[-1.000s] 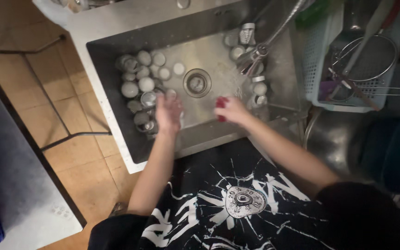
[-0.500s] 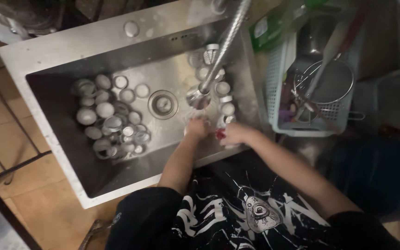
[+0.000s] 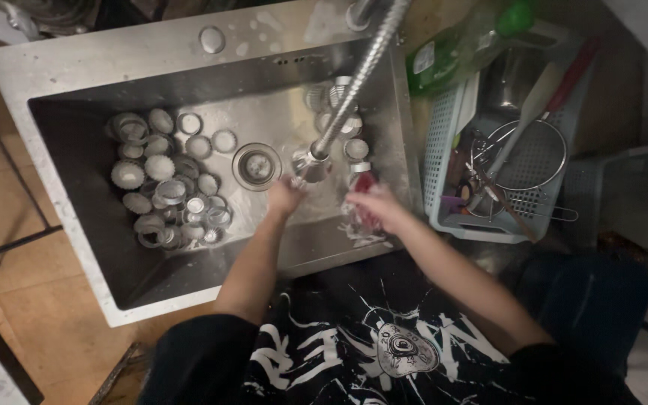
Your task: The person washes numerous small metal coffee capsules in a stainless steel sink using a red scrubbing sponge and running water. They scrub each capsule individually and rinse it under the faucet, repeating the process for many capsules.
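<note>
Head view, looking straight down. Largest: a stainless steel sink (image 3: pixel 54 217), deep and rectangular, wet and flecked with suds along its rim. Round drain (image 3: pixel 256 166) near the middle of the basin floor. To the right of the sink, a pale plastic drying basket (image 3: pixel 438 150), with a wire mesh strainer (image 3: pixel 534 157), a red-handled utensil (image 3: pixel 575 71) and other tools inside. Green dish-soap bottle (image 3: pixel 455 45) lying across the basket's upper corner. Long coiled-metal faucet hose (image 3: pixel 361 75) reaching down from the top rim to a spray head (image 3: pixel 310 161) right of the drain. On the left half of the basin floor, a heap of small fluted metal tart moulds (image 3: pixel 163 187), many overlapping, some upside down; a few more moulds (image 3: pixel 343 101) behind the spray head at the right.

Left hand (image 3: pixel 286 196) just under the spray head, fingers curled; something small possibly inside them, but blurred, so hold or no hold cannot be told. Right hand (image 3: pixel 376 206) close beside it, toward the sink's right wall, fingers closed around a red scrubbing sponge (image 3: pixel 364 184) with foam beneath. Both hands near each other, apart from the big heap of moulds at left. Black printed shirt at the bottom of the view.
</note>
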